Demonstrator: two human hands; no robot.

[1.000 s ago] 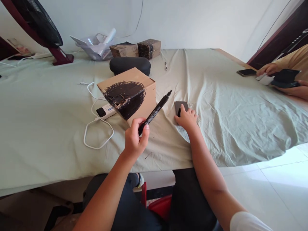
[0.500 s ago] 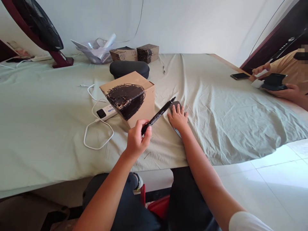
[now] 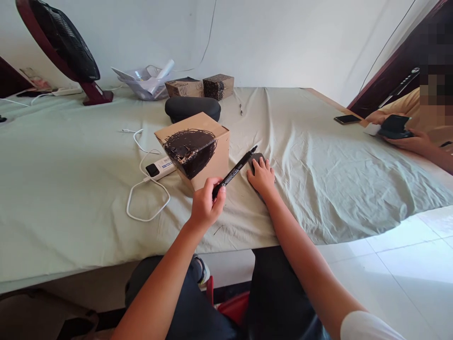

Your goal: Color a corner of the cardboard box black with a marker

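Note:
My left hand point(image 3: 208, 204) is closed around a black marker pen point(image 3: 235, 173), whose uncapped-looking tip points up and to the right. Just beyond that hand stands a brown cardboard box point(image 3: 219, 153), its near corner covered by a scribbled black patch point(image 3: 191, 148). My right hand point(image 3: 262, 177) lies palm down, fingers stretched out, on a dark flat object point(image 3: 257, 157). Most of that object is hidden under the palm, so I cannot tell its kind. The pen tip is close to the right fingers, apart from them.
A white power strip point(image 3: 163, 167) with a white cable point(image 3: 128, 200) lies left of the box. Behind are a black case point(image 3: 193, 108), two scribbled boxes point(image 3: 218, 87), a plastic basket point(image 3: 146, 87) and a fan point(image 3: 63, 42). Another person's hand point(image 3: 412, 139) holds a dark device by a phone point(image 3: 347, 119).
The view has shifted slightly. My right fingers have drawn a little closer together on the dark object. At the right, the other person's far hand has moved lower; my left hand keeps the marker pen.

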